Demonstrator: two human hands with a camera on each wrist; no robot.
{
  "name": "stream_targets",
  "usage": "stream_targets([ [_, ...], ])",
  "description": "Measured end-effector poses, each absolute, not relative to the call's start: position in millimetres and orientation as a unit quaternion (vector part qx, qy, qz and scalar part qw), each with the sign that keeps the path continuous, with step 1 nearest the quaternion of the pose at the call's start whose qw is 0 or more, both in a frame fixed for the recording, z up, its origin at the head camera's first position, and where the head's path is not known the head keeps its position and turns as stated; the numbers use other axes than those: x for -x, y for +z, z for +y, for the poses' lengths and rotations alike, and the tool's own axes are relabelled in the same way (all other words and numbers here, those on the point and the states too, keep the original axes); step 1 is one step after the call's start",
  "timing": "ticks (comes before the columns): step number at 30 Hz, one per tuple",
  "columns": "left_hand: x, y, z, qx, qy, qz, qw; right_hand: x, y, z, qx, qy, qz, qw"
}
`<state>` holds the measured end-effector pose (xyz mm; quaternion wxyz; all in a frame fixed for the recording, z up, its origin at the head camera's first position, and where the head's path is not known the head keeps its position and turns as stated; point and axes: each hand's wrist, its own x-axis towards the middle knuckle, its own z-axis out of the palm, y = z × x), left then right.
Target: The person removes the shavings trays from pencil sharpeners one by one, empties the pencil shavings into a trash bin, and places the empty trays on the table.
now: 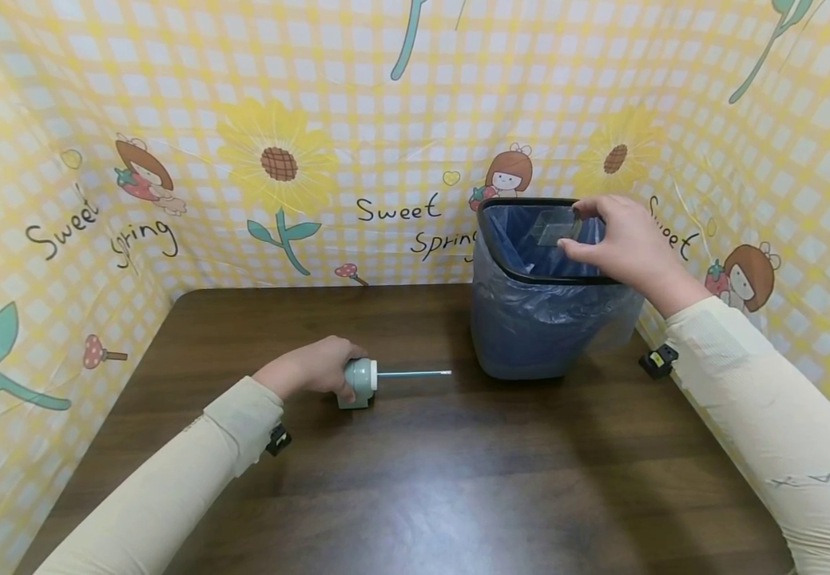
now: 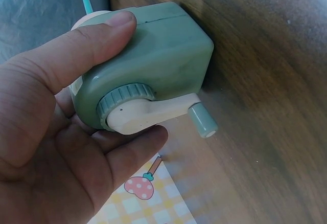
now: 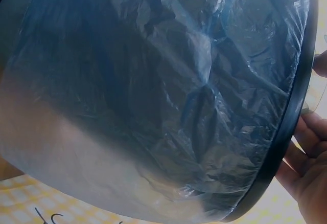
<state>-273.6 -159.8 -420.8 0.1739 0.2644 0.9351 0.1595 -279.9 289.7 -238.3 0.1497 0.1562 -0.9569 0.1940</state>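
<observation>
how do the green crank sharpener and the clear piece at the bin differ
The sharpener is opaque green; the clear piece is see-through. The sharpener is down by the table in the left hand, the clear piece up at the mouth of the bin in the right hand. A pencil sticks out of the sharpener; none shows on the clear piece. Both are held.

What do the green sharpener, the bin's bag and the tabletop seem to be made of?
Sharpener: probably moulded plastic, satin-smooth; evenly coloured, with rounded edges.
Bag: thin plastic film, shiny, wrinkled and see-through.
Tabletop: wood or laminate, satiny; brown grain under soft glare.
</observation>
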Motion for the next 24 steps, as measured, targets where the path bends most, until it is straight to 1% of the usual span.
stream_targets([
  [15,272.7,-417.8,-158.6,-0.260,0.155,0.937,0.177,278.4,-242.2,291.9,-0.126,0.256,-0.950,0.127],
  [24,273.0,-418.8,-158.3,-0.261,0.155,0.936,0.176,278.4,-243.9,292.4,-0.116,0.253,-0.952,0.124],
])
